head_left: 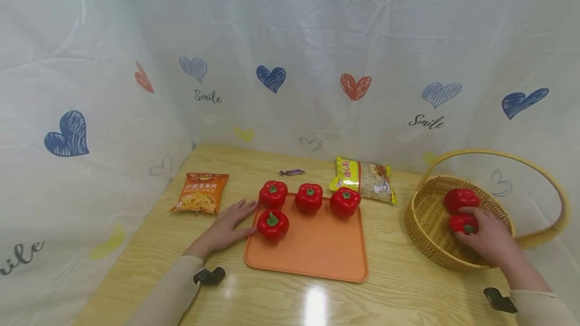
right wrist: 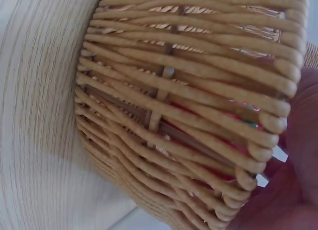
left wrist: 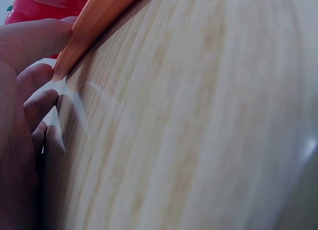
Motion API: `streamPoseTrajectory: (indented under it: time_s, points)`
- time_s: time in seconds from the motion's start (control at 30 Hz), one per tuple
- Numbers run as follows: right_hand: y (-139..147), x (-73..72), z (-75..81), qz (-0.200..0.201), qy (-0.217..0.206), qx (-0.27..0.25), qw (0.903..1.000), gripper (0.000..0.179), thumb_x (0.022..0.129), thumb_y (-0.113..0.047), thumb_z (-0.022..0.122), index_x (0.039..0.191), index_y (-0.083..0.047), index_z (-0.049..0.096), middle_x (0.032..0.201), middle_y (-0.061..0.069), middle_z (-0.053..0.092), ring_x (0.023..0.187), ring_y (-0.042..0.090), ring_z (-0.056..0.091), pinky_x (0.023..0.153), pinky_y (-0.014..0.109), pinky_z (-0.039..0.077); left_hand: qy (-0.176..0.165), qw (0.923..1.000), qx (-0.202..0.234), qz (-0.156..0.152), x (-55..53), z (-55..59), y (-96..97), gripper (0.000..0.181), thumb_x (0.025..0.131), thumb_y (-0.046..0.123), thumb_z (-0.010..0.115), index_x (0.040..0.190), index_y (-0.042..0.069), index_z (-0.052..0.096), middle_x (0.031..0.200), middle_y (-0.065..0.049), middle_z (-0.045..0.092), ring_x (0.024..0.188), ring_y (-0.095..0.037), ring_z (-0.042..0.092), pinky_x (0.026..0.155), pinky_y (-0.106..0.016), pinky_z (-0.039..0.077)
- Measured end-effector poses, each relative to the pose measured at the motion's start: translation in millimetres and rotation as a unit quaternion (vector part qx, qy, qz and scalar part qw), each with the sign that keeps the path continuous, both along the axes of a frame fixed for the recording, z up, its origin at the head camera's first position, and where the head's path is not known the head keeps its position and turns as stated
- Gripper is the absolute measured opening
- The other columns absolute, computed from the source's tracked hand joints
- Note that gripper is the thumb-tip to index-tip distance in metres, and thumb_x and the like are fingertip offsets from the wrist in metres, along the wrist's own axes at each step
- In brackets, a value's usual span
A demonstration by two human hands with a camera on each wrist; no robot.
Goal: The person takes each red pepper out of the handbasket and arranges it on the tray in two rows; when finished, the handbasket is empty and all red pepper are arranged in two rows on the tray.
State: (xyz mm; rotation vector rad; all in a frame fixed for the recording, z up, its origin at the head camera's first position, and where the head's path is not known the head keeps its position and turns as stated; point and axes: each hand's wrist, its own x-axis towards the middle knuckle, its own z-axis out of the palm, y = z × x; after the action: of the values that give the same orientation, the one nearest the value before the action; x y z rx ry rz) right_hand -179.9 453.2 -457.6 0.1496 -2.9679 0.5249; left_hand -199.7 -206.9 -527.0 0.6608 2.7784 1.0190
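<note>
Several red bell peppers, one of them a front-left pepper (head_left: 273, 225), sit on an orange tray (head_left: 317, 253). My left hand (head_left: 228, 228) lies at the tray's left edge, fingers stretched out and thumb at the rim. In the left wrist view the thumb meets the tray's side (left wrist: 92, 29). Inside the wicker basket (head_left: 423, 235) my right hand (head_left: 491, 238) holds a red bell pepper (head_left: 462, 223) with its fingers and thumb. Another bell pepper (head_left: 462, 199) lies just behind it. The right wrist view shows mostly the basket's woven side (right wrist: 189, 91), hiding the grip.
An orange snack bag (head_left: 201, 192) lies on the wooden table (head_left: 389, 275) at the left. Behind the tray are a purple-wrapped candy (head_left: 292, 172) and a yellow-and-clear food packet (head_left: 364, 180). The basket's tall handle (head_left: 539, 165) arches to the right. A heart-patterned curtain (head_left: 290, 125) borders the table.
</note>
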Motion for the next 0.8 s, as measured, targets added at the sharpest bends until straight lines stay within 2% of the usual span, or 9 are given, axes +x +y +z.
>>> streamPoseTrajectory:
  time_s: [0.17,0.37,0.5,0.7,0.8]
  points:
    - [-4.0,-0.6,4.7,-0.006,-0.023,-0.021,0.9995,0.074,0.082,-0.017,0.082,0.132,0.018,0.041,0.112,0.045,0.054,0.094,0.055,0.060,0.074,0.065,0.052,-0.002,1.0000,0.002,-0.001,0.5,-0.4,0.0,0.073,0.096,0.049,0.065,0.158,0.018,0.040,0.165,-0.002,0.033,0.155,-0.033,0.015,0.124,-0.058,0.009]
    - [-7.0,0.1,4.3,-0.012,-0.024,-0.023,0.9994,0.075,0.086,-0.022,0.081,0.135,0.017,0.040,0.112,0.044,0.056,0.095,0.057,0.061,0.074,0.065,0.052,0.002,1.0000,0.003,-0.003,0.6,-0.2,-0.1,0.073,0.097,0.047,0.065,0.158,0.017,0.040,0.165,-0.003,0.033,0.155,-0.034,0.015,0.123,-0.058,0.009]
    - [-10.2,1.0,2.4,-0.006,-0.018,-0.026,0.9995,0.080,0.082,-0.024,0.086,0.136,0.014,0.042,0.111,0.042,0.057,0.096,0.057,0.059,0.076,0.066,0.050,0.003,1.0000,0.004,-0.004,0.3,-0.5,-0.2,0.073,0.097,0.047,0.065,0.158,0.017,0.040,0.165,-0.003,0.033,0.155,-0.034,0.015,0.123,-0.058,0.009]
    - [-14.1,3.4,-0.8,-0.022,-0.014,-0.016,0.9995,0.082,0.080,-0.026,0.087,0.138,0.010,0.040,0.126,0.049,0.034,0.106,0.065,0.042,0.078,0.078,0.042,0.002,1.0000,0.003,-0.004,-0.3,-1.6,-0.5,0.073,0.097,0.048,0.065,0.158,0.018,0.040,0.165,-0.003,0.033,0.155,-0.034,0.015,0.123,-0.058,0.009]
    - [-14.9,3.9,-1.9,-0.025,-0.009,-0.017,0.9995,0.079,0.082,-0.026,0.085,0.138,0.010,0.040,0.126,0.049,0.032,0.105,0.065,0.042,0.076,0.078,0.042,0.002,1.0000,0.002,-0.004,-0.5,-2.0,-0.6,0.073,0.097,0.048,0.065,0.158,0.018,0.040,0.165,-0.002,0.033,0.155,-0.034,0.015,0.123,-0.058,0.009]
